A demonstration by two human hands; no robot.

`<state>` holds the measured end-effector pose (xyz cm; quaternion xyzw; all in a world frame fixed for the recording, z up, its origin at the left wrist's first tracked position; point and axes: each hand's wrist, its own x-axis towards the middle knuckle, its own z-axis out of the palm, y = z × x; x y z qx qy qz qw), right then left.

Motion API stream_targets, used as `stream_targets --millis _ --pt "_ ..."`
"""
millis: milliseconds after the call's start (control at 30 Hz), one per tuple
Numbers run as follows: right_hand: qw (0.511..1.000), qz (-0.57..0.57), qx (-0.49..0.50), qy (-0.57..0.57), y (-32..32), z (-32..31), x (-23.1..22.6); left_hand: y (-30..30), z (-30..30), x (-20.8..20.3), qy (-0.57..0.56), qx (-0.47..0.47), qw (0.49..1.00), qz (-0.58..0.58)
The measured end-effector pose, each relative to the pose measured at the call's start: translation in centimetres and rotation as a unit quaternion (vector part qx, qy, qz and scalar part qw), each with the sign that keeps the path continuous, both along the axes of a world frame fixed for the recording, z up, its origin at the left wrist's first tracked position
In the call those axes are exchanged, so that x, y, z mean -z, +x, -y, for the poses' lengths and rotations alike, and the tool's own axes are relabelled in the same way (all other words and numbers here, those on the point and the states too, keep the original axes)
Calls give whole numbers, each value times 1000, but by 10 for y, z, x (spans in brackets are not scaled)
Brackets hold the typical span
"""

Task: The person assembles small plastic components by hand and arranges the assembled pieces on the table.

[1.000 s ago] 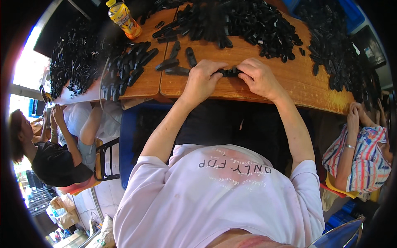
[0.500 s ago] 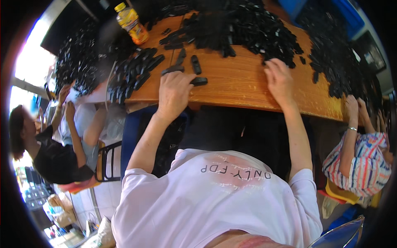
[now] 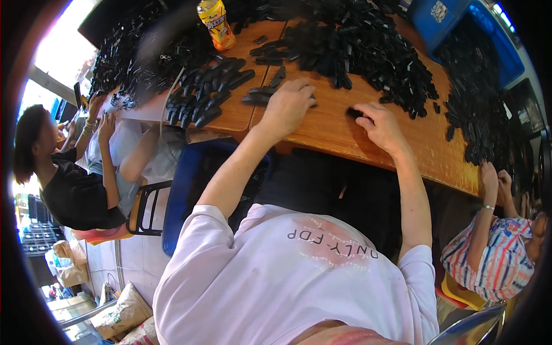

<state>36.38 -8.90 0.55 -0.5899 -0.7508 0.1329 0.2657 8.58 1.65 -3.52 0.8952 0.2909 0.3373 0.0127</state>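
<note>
Now mid-pick: left hand (image 3: 290,106) lies flat, fingers curled over black parts (image 3: 259,98) at the table (image 3: 328,129) edge. Right hand (image 3: 379,123) pinches one part (image 3: 353,112) near the heap (image 3: 356,52). Judged next: bring both together, aligned.

The hands have parted: left hand (image 3: 289,105) beside the stacked black parts (image 3: 208,95), right hand (image 3: 379,125) on a lone piece (image 3: 354,112).

Black plastic parts (image 3: 368,52) are heaped on an orange-brown wooden table (image 3: 333,126), beside a yellow bottle (image 3: 216,22) and blue crate (image 3: 454,17).
</note>
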Motion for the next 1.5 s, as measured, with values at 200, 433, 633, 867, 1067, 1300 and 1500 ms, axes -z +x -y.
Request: stream_targets --millis 200,433,633,867,1067,1300,1500 --pt "984 145 -22 99 -8 10 3 24 46 -18 -50 -35 997 48" --pt "994 -78 73 -3 -5 11 12 7 45 -18 -97 34 988 119" --pt "991 -43 91 88 -16 20 10 6 47 -21 -196 50 970 132" --pt "993 -45 -48 97 -35 13 4 5 46 -22 -231 66 960 146" --pt "984 -24 -71 159 -34 7 7 11 45 -26 -259 75 954 135" --pt "974 -64 -70 205 -54 -7 20 5 46 -26 -137 52 985 92" --pt "949 241 63 193 39 -2 4 -37 31 -31 -5 -47 999 12"
